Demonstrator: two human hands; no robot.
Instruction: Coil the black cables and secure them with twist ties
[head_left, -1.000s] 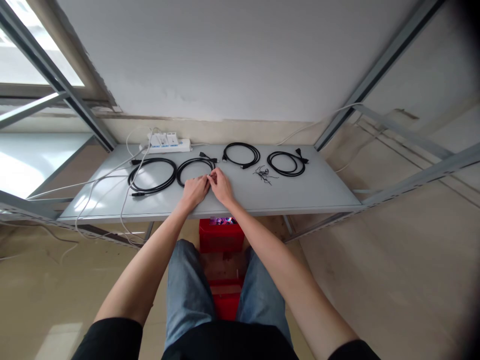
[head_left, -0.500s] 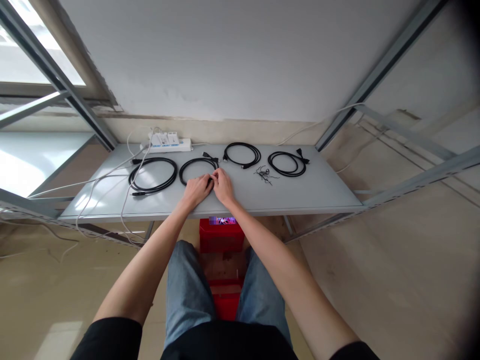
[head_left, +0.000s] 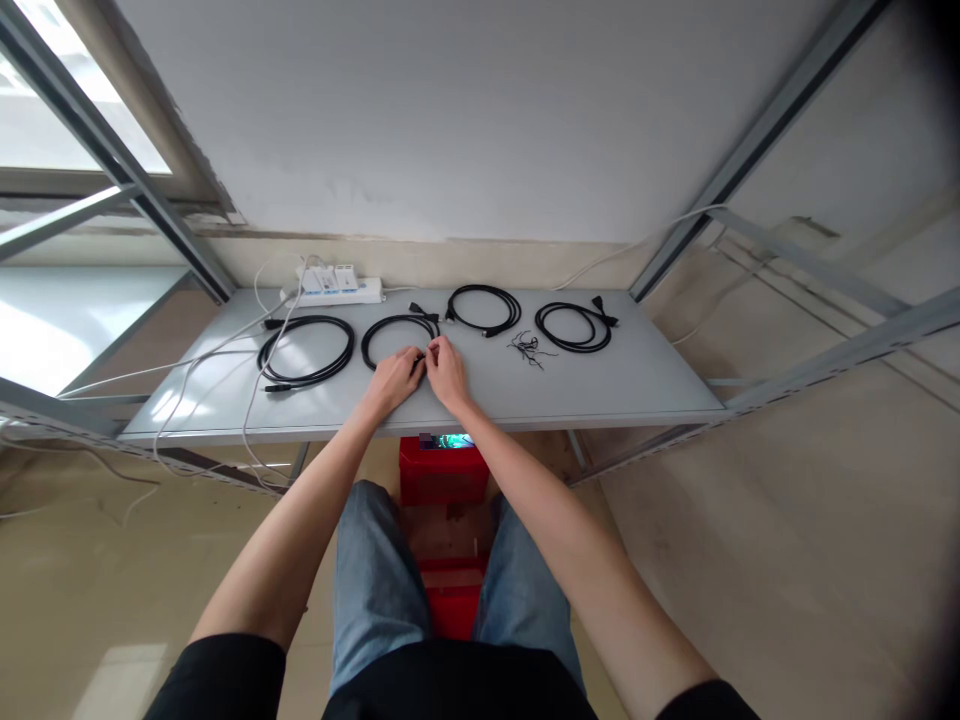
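Observation:
A coiled black cable [head_left: 372, 331] lies on the grey shelf, its plug end at the coil's far right. My left hand [head_left: 395, 380] is closed on the near side of this coil. Right beside it, my right hand [head_left: 447, 374] is pinched at the coil's near right part; what sits between its fingertips is too small and hidden to make out. To the right lies a loose bunch of thin black ties [head_left: 531, 349]. Three more coiled black cables rest on the shelf: a left coil [head_left: 352, 345], a back coil [head_left: 519, 307] and a right coil [head_left: 541, 325].
A white power strip [head_left: 345, 291] with chargers stands at the shelf's back left. White cords [head_left: 182, 385] hang over the left front edge. Metal uprights frame the grey shelf [head_left: 600, 395]. Below are a red box [head_left: 442, 478] and a lit screen [head_left: 452, 441].
The coil under my hands has shifted very slightly to the right. Both hands stay together at its near side, with small finger movements. The screen below shows a different picture.

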